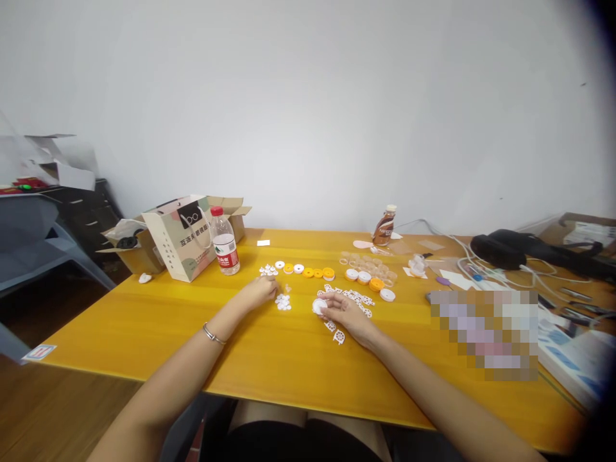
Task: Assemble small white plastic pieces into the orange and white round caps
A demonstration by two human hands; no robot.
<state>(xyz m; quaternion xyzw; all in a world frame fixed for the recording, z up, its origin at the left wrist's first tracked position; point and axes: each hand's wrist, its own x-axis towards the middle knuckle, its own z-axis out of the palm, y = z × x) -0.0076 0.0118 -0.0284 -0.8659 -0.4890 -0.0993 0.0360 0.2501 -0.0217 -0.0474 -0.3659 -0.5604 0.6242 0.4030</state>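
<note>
My right hand [345, 316] rests on the yellow table [144, 327] and pinches a round white cap [319, 306] in its fingertips. My left hand [258, 292], with a bracelet on the wrist, lies with fingers curled at a small heap of tiny white pieces [283, 301]; whether it grips one is hidden. Flat white lattice parts [353, 298] are scattered around and beyond the right hand. A row of orange and white caps [308, 270] lies further back, with more caps [369, 278] and clear rings to the right.
A water bottle [225, 244] and a paper bag [185, 239] stand at the back left beside an open carton. A brown drink bottle [384, 226] stands at the back. Cables, a black device [510, 249] and papers crowd the right side.
</note>
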